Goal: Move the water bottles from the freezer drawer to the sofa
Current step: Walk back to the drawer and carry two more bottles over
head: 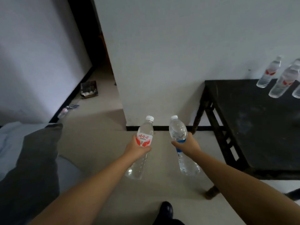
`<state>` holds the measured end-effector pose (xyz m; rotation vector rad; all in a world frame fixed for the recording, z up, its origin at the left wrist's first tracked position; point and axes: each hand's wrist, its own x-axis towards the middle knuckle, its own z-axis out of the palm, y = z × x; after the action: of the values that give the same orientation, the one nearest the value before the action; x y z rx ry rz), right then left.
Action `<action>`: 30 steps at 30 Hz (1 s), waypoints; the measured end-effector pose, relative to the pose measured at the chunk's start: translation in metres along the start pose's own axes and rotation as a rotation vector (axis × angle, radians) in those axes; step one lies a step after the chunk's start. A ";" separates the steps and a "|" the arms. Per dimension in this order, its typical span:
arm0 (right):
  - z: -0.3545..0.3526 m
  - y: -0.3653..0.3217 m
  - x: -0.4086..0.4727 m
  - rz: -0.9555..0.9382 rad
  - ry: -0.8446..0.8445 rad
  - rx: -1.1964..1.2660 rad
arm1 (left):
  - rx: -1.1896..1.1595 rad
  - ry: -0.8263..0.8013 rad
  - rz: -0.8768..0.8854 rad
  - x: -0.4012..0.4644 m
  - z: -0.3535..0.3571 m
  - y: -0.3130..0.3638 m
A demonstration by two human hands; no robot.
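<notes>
Water-filled bottles in both hands

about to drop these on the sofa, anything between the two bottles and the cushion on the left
Nothing visible. The left hand grips the red-label bottle and the right hand the blue-label bottle, both over bare floor. The sofa lies lower left, only open floor between.

white walls, pale floor, black low table at right, dark doorway behind
</notes>
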<state>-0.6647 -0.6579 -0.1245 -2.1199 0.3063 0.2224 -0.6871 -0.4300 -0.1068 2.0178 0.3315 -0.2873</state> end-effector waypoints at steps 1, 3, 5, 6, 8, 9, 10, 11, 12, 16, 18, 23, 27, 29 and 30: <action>-0.007 -0.004 0.016 0.008 0.005 0.007 | 0.003 -0.006 0.008 0.018 0.003 0.011; -0.022 -0.015 0.053 0.007 0.019 0.013 | 0.011 -0.012 0.031 0.057 0.007 0.037; -0.039 -0.025 0.085 0.007 0.044 0.015 | -0.006 -0.009 0.057 0.092 0.013 0.062; -0.047 -0.028 0.101 0.013 0.058 0.020 | -0.011 -0.009 0.070 0.109 0.017 0.074; -0.060 -0.030 0.122 0.029 0.078 0.032 | -0.003 -0.009 0.083 0.132 0.024 0.091; -0.064 -0.030 0.129 0.036 0.082 0.046 | 0.009 -0.014 0.087 0.141 0.028 0.097; -0.069 -0.028 0.137 0.044 0.086 0.056 | 0.020 -0.029 0.092 0.150 0.033 0.104; -0.075 -0.027 0.145 0.053 0.088 0.070 | 0.025 -0.054 0.096 0.160 0.038 0.111; -0.081 -0.024 0.153 0.071 0.098 0.078 | 0.034 -0.078 0.099 0.171 0.045 0.118; -0.105 -0.009 0.196 0.166 0.148 0.100 | 0.096 -0.204 0.123 0.228 0.080 0.150; -0.117 -0.004 0.218 0.211 0.179 0.102 | 0.120 -0.256 0.141 0.256 0.096 0.166; -0.161 0.008 0.284 0.330 0.302 0.185 | 0.222 -0.422 0.214 0.344 0.148 0.227; -0.200 0.015 0.328 0.393 0.482 0.267 | 0.302 -0.561 0.300 0.410 0.192 0.288; -0.215 0.017 0.340 0.420 0.572 0.302 | 0.323 -0.619 0.338 0.434 0.213 0.317; -0.223 0.021 0.344 0.443 0.621 0.334 | 0.330 -0.657 0.359 0.445 0.228 0.332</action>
<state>-0.3351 -0.9018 -0.1174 -1.7198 1.1013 -0.2321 -0.1677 -0.7302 -0.0864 2.1191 -0.5134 -0.7846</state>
